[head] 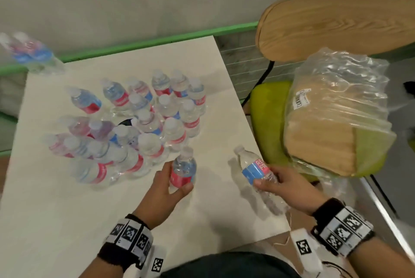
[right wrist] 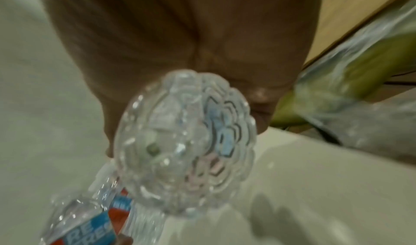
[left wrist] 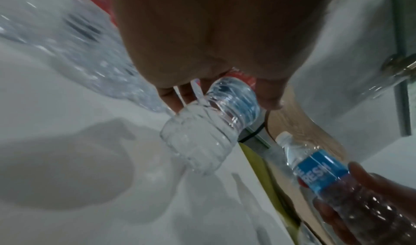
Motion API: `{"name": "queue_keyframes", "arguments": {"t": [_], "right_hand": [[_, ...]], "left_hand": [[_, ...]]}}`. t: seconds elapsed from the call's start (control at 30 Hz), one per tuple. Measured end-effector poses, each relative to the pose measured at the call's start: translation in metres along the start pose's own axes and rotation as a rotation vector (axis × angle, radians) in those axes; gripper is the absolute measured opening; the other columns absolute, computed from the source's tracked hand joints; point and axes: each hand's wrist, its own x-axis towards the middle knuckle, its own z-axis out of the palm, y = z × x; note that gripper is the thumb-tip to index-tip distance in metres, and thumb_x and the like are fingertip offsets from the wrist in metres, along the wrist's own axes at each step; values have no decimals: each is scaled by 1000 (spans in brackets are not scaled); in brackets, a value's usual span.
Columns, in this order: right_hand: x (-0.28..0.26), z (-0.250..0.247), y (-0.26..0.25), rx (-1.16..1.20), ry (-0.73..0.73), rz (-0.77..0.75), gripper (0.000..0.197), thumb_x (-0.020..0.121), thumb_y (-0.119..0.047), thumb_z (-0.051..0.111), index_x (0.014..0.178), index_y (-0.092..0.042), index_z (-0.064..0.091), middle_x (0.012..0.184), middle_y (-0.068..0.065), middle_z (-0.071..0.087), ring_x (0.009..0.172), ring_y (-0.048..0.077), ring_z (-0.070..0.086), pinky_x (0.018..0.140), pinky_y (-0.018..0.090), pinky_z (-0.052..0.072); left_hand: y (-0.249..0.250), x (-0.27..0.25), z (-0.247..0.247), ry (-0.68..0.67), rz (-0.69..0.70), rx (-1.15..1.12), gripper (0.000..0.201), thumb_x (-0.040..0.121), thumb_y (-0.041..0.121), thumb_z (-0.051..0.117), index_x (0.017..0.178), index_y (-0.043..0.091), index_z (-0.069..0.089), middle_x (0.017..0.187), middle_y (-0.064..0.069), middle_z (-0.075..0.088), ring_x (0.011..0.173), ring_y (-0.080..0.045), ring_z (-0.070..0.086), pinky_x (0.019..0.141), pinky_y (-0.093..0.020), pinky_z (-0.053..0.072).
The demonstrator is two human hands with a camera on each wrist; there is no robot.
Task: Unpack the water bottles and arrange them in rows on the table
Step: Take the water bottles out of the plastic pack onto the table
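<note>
Several clear water bottles (head: pixel 148 120) with red and blue labels stand bunched on the white table (head: pixel 56 221). My left hand (head: pixel 166 190) grips one upright bottle (head: pixel 183 168) by its label at the near edge of the bunch; the left wrist view shows that bottle (left wrist: pixel 202 131) from below. My right hand (head: pixel 285 185) holds a second bottle (head: pixel 256 168) tilted in the air, cap pointing up-left, over the table's right side. Its base (right wrist: pixel 184 142) fills the right wrist view, and it appears again as the bottle (left wrist: pixel 319 174) at lower right in the left wrist view.
A torn plastic wrap (head: pixel 336 107) over a cardboard tray sits on the green-cushioned chair (head: pixel 267 120) to the right of the table. A wooden chair back (head: pixel 336 23) rises behind it. Two more bottles (head: pixel 29 53) stand at the table's far left corner.
</note>
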Motion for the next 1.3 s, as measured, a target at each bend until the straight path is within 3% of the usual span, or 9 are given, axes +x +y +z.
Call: {"name": "queue_keyframes", "arguments": {"t": [0.13, 0.27, 0.47, 0.57, 0.7, 0.83, 1.03, 1.2, 1.3], "right_hand": [[30, 68, -18, 51, 89, -23, 41, 74, -30, 83, 108, -19, 62, 92, -1, 75, 86, 19, 71, 78, 31, 56], [48, 117, -45, 47, 141, -54, 47, 70, -23, 86, 107, -22, 58, 92, -4, 72, 78, 4, 68, 72, 21, 54], [67, 158, -70, -155, 167, -201, 52, 65, -29, 86, 104, -33, 52, 96, -15, 66, 87, 1, 64, 78, 23, 51], [81, 167, -79, -249, 187, -299, 54, 63, -23, 85, 105, -32, 53, 99, -12, 63, 92, 10, 60, 81, 28, 50], [96, 169, -85, -389, 193, -373, 59, 63, -20, 84, 114, -27, 56, 105, -6, 57, 99, 16, 56, 81, 24, 41], [104, 165, -84, -304, 213, -345, 66, 65, -18, 84, 119, -34, 51, 111, -15, 62, 100, 9, 59, 87, 25, 49], [106, 163, -82, -239, 207, -323, 59, 70, -15, 80, 109, -46, 48, 100, -27, 62, 94, -10, 58, 85, 30, 55], [110, 160, -82, -249, 158, -343, 60, 70, -16, 78, 115, -44, 48, 105, -25, 62, 96, -1, 61, 87, 30, 54], [112, 159, -87, -364, 130, -347, 68, 70, -16, 78, 125, -36, 44, 114, -16, 61, 103, 12, 61, 86, 27, 49]], "left_hand": [[-35, -18, -39, 71, 11, -10, 55, 82, 45, 73, 128, 46, 43, 122, 14, 59, 107, -2, 56, 91, -25, 44], [-56, -24, -65, 88, 32, -101, 64, 79, 36, 76, 133, 42, 42, 126, 16, 58, 113, -3, 58, 101, -36, 48], [-65, -17, -65, 103, 100, -5, 63, 83, 32, 71, 129, 52, 34, 129, 23, 52, 120, 3, 51, 107, -32, 43], [-67, -12, -60, 154, 85, 4, 60, 83, 28, 74, 133, 39, 42, 125, 23, 56, 115, 2, 54, 103, -29, 45], [-62, -6, -61, 192, 84, 110, 62, 81, 30, 75, 133, 42, 43, 116, 24, 60, 103, 0, 58, 88, -18, 45], [-55, 0, -60, 211, 98, 168, 71, 80, 32, 77, 135, 45, 35, 116, 23, 60, 106, -9, 60, 93, -25, 49], [-41, 6, -48, 223, 113, 298, 71, 83, 34, 75, 138, 27, 30, 126, 6, 57, 107, -21, 60, 85, -35, 52], [-32, 5, -50, 211, 67, 402, 75, 84, 40, 72, 143, 25, 28, 133, 3, 53, 105, -21, 61, 76, -26, 47], [-29, 1, -53, 168, 54, 398, 83, 81, 42, 75, 146, 28, 26, 142, 4, 47, 112, -20, 58, 82, -27, 48]]}}
